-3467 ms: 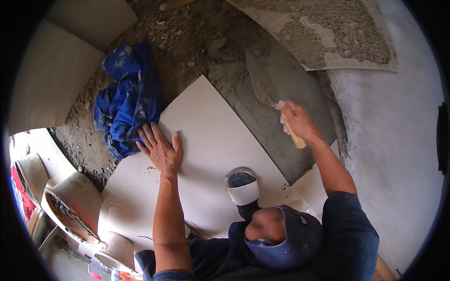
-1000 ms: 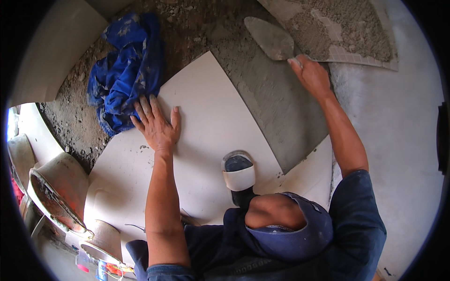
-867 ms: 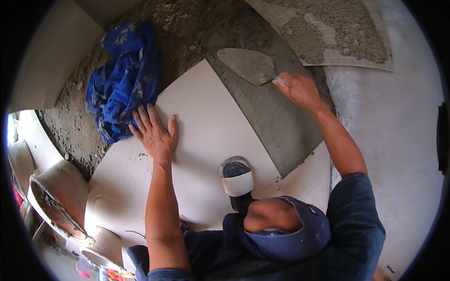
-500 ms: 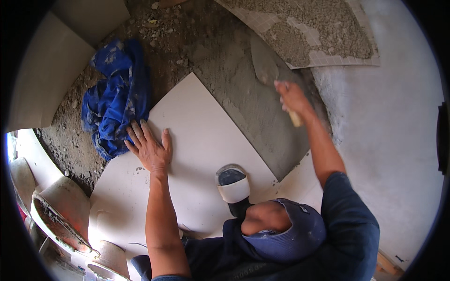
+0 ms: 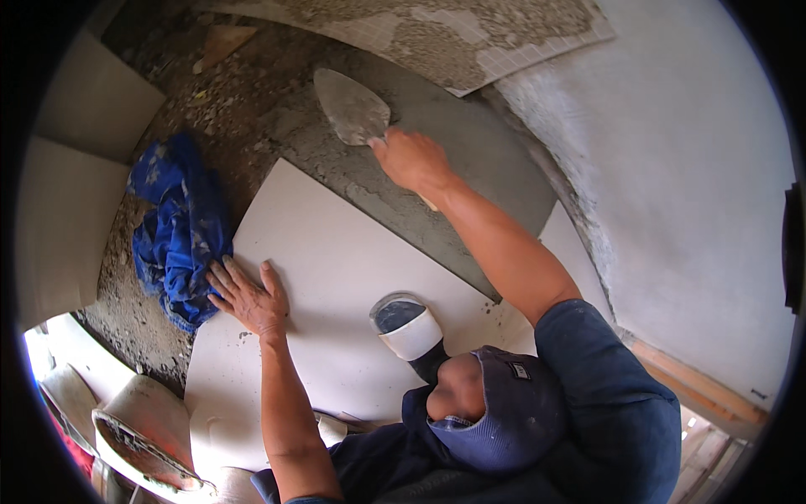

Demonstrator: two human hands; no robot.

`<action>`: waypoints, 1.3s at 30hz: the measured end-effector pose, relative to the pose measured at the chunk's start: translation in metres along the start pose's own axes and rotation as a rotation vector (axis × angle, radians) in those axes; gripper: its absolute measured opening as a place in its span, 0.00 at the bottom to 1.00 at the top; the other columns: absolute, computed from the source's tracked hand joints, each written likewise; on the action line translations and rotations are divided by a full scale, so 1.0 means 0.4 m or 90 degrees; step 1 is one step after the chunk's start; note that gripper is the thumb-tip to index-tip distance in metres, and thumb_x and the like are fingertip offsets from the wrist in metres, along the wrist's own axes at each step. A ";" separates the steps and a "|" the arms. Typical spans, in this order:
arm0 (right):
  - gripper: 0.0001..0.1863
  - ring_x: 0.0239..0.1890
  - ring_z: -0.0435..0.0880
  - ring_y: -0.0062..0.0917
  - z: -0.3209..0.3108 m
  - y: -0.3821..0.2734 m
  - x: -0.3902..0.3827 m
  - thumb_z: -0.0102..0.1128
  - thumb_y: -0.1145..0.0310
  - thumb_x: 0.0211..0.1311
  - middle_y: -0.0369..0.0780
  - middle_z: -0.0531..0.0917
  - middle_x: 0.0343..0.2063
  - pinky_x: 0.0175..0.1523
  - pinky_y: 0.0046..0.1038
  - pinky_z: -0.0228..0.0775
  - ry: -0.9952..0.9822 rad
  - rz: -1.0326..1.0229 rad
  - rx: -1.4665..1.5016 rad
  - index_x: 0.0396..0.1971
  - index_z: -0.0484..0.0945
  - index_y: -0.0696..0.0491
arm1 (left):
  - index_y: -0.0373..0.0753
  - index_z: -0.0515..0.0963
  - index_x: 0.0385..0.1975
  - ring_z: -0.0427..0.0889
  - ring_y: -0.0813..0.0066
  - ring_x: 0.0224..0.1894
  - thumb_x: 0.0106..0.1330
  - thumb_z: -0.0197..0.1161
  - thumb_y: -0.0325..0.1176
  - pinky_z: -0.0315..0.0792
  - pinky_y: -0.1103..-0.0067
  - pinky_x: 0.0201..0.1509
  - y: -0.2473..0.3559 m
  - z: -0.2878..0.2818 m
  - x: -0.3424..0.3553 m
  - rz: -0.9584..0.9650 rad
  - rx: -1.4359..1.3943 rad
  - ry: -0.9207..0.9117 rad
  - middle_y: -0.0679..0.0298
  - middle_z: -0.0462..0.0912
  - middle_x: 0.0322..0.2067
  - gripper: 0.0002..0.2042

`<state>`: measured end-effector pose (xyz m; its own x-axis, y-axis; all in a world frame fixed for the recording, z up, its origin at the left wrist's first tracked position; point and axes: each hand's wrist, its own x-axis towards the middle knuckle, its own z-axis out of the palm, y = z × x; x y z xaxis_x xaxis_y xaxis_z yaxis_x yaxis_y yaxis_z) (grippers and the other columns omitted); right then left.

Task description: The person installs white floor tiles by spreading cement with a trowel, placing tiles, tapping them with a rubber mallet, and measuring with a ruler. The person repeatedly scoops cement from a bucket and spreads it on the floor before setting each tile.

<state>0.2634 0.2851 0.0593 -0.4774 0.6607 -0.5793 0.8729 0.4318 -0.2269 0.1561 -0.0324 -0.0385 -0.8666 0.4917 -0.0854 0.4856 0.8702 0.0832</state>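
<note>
Grey metal, dulled by mortar, forms the leaf-shaped blade of the wooden-handled trowel (image 5: 353, 107), which we see just beyond the fingertips of the right hand (image 5: 413, 160), over the smooth grey mortar bed (image 5: 478, 151). Those fingers are wrapped around its handle, whose pale butt shows below the palm. We judge it light enough for one hand, with a stiff, thin blade; wet mortar could make the wood slippery, so we would take hold of the handle close to the neck. Whether the blade touches the mortar we cannot tell. The left hand (image 5: 250, 296) grasps nothing: its fingers lie spread on the large off-white tile (image 5: 336, 244), which we judge heavy, rigid and brittle at its corners. At those fingertips lies the crumpled, mortar-spotted blue cloth (image 5: 180, 244), seemingly soft and limp.
</note>
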 end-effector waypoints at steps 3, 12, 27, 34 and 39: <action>0.25 0.45 0.79 0.51 0.016 0.135 -0.080 0.43 0.50 0.69 0.54 0.81 0.40 0.50 0.47 0.69 0.082 0.101 0.005 0.42 0.77 0.58 | 0.36 0.53 0.69 0.40 0.55 0.74 0.68 0.41 0.62 0.30 0.54 0.73 -0.005 0.009 -0.002 0.015 -0.006 0.014 0.52 0.49 0.71 0.39; 0.25 0.23 0.78 0.27 0.081 0.354 -0.270 0.47 0.49 0.68 0.43 0.76 0.26 0.29 0.30 0.72 0.038 0.266 0.472 0.41 0.74 0.60 | 0.34 0.53 0.69 0.42 0.51 0.73 0.68 0.38 0.64 0.33 0.52 0.72 -0.028 0.020 0.000 0.045 -0.031 0.006 0.50 0.50 0.70 0.40; 0.23 0.27 0.83 0.34 0.118 0.072 -0.197 0.39 0.55 0.68 0.48 0.78 0.25 0.32 0.36 0.75 -0.069 0.033 0.657 0.35 0.70 0.63 | 0.31 0.69 0.59 0.64 0.47 0.65 0.68 0.53 0.49 0.58 0.67 0.68 -0.105 -0.178 0.028 0.117 -0.198 -0.244 0.42 0.66 0.62 0.29; 0.25 0.38 0.84 0.43 0.074 0.285 -0.253 0.42 0.54 0.68 0.53 0.81 0.34 0.44 0.41 0.75 -0.043 0.076 0.380 0.46 0.70 0.65 | 0.29 0.69 0.58 0.69 0.48 0.61 0.67 0.55 0.48 0.63 0.65 0.65 -0.160 -0.331 0.049 0.135 0.008 -0.350 0.43 0.71 0.58 0.28; 0.26 0.36 0.84 0.44 0.077 0.160 -0.267 0.47 0.52 0.68 0.57 0.81 0.34 0.42 0.39 0.75 -0.076 0.097 0.431 0.48 0.68 0.63 | 0.31 0.70 0.57 0.73 0.47 0.58 0.66 0.57 0.43 0.64 0.63 0.63 -0.142 -0.489 0.131 0.194 0.090 -0.298 0.44 0.73 0.56 0.25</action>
<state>0.3732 0.2232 0.0825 -0.3646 0.5943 -0.7169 0.8186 -0.1625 -0.5510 0.0604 -0.0621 0.1466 -0.5579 0.6540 -0.5109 0.7438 0.6671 0.0419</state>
